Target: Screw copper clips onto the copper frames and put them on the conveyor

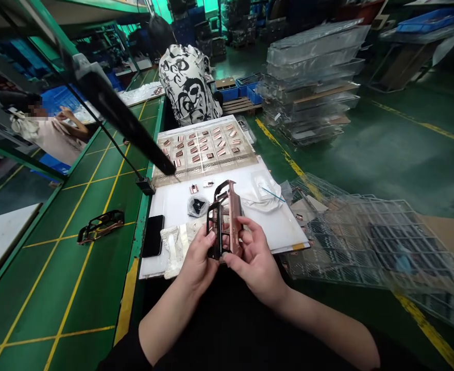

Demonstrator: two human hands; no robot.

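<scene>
Two hands on one frame — long axis upright, tilted away; left hand pinches left edge, right hand grips right edge, fingers curled shut, equally near.

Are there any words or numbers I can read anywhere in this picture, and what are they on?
None can be read. The copper-coloured frame held by the left hand and right hand shows no writing. The tray of small parts and the black phone show no writing either.
</scene>
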